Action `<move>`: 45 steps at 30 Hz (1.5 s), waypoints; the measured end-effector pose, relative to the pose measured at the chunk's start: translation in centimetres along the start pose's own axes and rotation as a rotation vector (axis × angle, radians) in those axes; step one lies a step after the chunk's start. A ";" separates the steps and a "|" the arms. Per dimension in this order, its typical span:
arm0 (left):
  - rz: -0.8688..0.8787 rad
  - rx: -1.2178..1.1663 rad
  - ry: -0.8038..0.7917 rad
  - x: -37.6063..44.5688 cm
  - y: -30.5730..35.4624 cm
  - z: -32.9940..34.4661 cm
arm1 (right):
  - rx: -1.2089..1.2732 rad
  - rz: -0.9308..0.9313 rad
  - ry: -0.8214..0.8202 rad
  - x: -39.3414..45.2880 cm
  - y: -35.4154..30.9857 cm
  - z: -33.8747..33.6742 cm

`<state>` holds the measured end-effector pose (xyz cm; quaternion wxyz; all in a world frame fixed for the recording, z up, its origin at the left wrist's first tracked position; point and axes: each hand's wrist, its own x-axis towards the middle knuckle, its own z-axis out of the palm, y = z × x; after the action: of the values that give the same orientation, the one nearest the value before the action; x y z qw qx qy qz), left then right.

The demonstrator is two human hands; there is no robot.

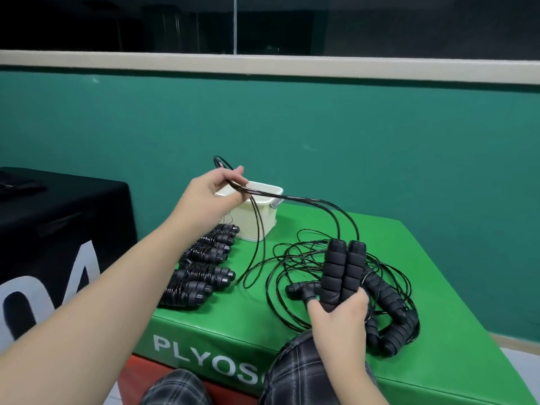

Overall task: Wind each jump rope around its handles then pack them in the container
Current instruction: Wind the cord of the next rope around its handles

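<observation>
My right hand [340,323] grips two black foam handles [342,273] of one jump rope, held upright side by side. Its thin black cord [306,199] runs up and left to my left hand [214,197], which pinches several strands raised in front of the cream container [257,217]. Several wound jump ropes [201,267] lie in a row on the green box, left of centre. A tangle of loose ropes and handles [388,305] lies on the right side.
The green plyo box [263,325] serves as the work surface, with a red layer beneath it. A black box [52,229] stands to the left. A teal wall is behind. My knees in plaid trousers [295,372] are at the box's front edge.
</observation>
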<state>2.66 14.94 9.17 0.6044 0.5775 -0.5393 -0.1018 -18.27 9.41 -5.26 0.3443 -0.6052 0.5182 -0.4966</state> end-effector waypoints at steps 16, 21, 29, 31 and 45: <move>-0.212 0.650 -0.350 -5.0 -9.7 10.6 | 0.110 0.103 0.143 0.6 1.7 -1.3; -0.347 0.373 -0.525 -5.3 -10.8 15.3 | 0.112 0.106 0.196 1.1 2.9 -1.3; -0.367 0.481 -0.859 -5.1 -11.8 19.5 | 0.143 0.136 0.195 1.2 3.0 -1.6; -0.379 0.501 -0.855 -5.1 -11.4 19.8 | 0.150 0.145 0.176 1.1 2.7 -1.8; -0.380 0.865 -0.972 -4.3 -8.5 21.3 | 0.193 0.152 0.157 0.4 1.7 -1.9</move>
<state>-11.20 2.99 -5.32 -0.0207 0.7408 -0.6310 -0.2295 -20.61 8.80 -6.26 0.3957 -0.4875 0.5380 -0.5624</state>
